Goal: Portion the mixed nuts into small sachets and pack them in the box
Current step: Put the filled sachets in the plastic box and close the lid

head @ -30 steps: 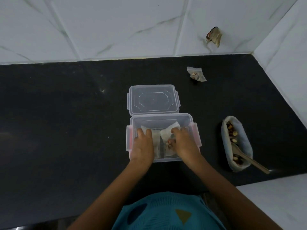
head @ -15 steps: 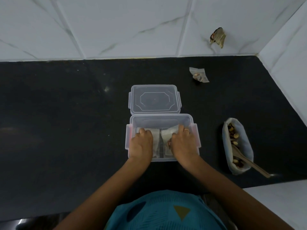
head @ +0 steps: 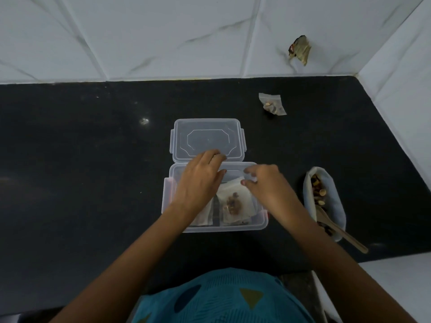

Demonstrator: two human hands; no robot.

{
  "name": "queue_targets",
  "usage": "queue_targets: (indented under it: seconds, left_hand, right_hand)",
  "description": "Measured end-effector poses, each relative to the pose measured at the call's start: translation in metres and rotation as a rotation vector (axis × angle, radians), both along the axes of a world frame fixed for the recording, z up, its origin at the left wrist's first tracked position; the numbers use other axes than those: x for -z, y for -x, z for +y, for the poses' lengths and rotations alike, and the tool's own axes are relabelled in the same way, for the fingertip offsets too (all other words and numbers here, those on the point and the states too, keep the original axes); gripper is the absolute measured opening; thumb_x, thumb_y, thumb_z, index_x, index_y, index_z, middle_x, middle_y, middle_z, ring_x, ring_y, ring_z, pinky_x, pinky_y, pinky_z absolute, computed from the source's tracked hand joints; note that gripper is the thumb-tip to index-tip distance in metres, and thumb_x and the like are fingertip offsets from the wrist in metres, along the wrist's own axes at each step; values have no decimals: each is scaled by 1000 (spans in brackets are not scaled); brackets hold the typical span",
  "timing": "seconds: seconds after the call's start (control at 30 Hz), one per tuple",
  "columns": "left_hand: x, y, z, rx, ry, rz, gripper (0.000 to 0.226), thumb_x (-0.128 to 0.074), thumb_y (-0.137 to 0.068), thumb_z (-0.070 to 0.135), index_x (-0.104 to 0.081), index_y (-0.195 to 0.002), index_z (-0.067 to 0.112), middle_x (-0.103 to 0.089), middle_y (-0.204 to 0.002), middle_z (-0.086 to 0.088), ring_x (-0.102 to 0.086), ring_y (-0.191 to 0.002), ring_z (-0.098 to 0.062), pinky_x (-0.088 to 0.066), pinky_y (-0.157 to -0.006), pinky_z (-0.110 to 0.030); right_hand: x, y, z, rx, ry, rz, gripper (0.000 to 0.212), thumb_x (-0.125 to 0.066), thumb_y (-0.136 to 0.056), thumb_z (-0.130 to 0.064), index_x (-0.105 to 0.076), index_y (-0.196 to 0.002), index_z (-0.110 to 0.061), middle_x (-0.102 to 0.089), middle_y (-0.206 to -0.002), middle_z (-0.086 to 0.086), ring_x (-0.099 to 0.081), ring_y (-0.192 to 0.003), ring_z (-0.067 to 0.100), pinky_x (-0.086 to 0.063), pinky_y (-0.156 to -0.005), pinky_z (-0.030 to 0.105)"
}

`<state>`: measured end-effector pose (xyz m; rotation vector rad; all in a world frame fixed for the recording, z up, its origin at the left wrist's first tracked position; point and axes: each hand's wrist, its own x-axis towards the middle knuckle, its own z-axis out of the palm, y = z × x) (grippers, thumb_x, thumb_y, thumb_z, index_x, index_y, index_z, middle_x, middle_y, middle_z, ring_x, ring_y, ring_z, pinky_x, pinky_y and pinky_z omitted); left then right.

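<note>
Task thing: top sachet (head: 233, 203), lying in box (head: 261, 226), right half, over others. Looks thin, soft, light; nuts shift inside, film likely slippery. Best hold: flat corner, not bulge. Right hand (head: 265, 185) pinches its far corner. Left hand (head: 200, 180) loosely spread, touching near edge of lid (head: 207, 138). Spare sachet (head: 271, 104) far right on worktop (head: 93, 159).

Two hands, left hand (head: 198, 180) and right hand (head: 265, 183), one clear plastic box (head: 233, 228), one lid (head: 207, 136), two sachets (head: 235, 203) showing inside, one sachet on the counter (head: 272, 104), one bag of mixed nuts (head: 331, 197), one wooden spoon (head: 345, 236).
</note>
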<state>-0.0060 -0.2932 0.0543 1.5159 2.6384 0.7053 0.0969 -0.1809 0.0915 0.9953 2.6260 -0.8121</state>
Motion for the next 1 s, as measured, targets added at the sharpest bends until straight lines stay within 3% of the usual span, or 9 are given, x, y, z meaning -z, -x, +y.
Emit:
queue_targets:
  seconds: [0.1,0.23,0.37,0.47,0.57,0.7,0.8,0.93,1.0]
  left_hand:
    - [11,4,14,62,30,-14,43,-74,-77,16,-61,-116,4,-62,-119,-19,-61,-107,-36,-47,-91,-46]
    - [19,14,22,149,92,12,43,-60,-84,27,-59,-122,6,-60,-125,-18,-57,-115,-35,-29,-98,-43]
    - [29,25,22,214,111,83,43,-42,-88,36,-67,-110,8,-68,-112,-12,-65,-105,-27,-33,-94,-41]
    - [32,32,18,264,108,26,49,-33,-94,41,-65,-114,9,-68,-112,-10,-65,-104,-24,-36,-93,-39]
    - [33,35,17,283,115,-7,62,-18,-98,49,-64,-115,12,-69,-111,-6,-66,-102,-21,-38,-90,-35]
    - [33,35,16,277,115,-41,62,-17,-98,50,-65,-113,15,-70,-109,-3,-67,-101,-17,-40,-91,-32]
    - [34,34,16,271,104,-42,60,-18,-98,50,-65,-113,16,-70,-109,-1,-66,-101,-15,-39,-92,-32]
    - [35,34,17,260,129,-68,58,-19,-98,51,-65,-113,18,-70,-108,1,-67,-100,-14,-39,-92,-31]
    - [35,34,17,261,142,-87,58,-19,-97,51,-64,-114,18,-70,-109,0,-67,-100,-15,-39,-92,-32]
  right_hand:
    - [-11,7,27,47,-9,128,31,-54,-91,-22,-55,-122,-17,-61,-117,0,-53,-86,5,-39,-65,13]
    - [-2,28,73,200,7,213,28,-57,-89,-21,-58,-117,-16,-62,-114,1,-55,-93,7,-43,-78,23]
    - [25,54,125,386,26,317,29,-58,-89,-20,-58,-117,-11,-62,-113,5,-58,-97,13,-45,-82,26]
    - [40,74,157,517,71,386,25,-57,-90,-20,-60,-111,-8,-62,-107,6,-54,-86,10,-42,-73,23]
    - [56,94,187,693,137,408,28,-57,-89,-25,-60,-110,-6,-61,-108,8,-54,-87,13,-46,-77,28]
    - [79,111,216,823,119,324,46,-61,-83,-41,-59,-112,-4,-57,-114,12,-55,-106,28,-46,-80,37]
    - [82,120,224,815,142,295,45,-65,-82,-38,-60,-110,-4,-58,-115,10,-56,-105,25,-47,-84,35]
    - [84,124,226,751,265,361,16,-67,-82,-23,-62,-80,-8,-62,-95,10,-56,-77,14,-47,-64,25]
    - [85,123,223,741,327,394,14,-67,-82,-20,-62,-87,-8,-61,-95,8,-56,-76,11,-43,-56,17]
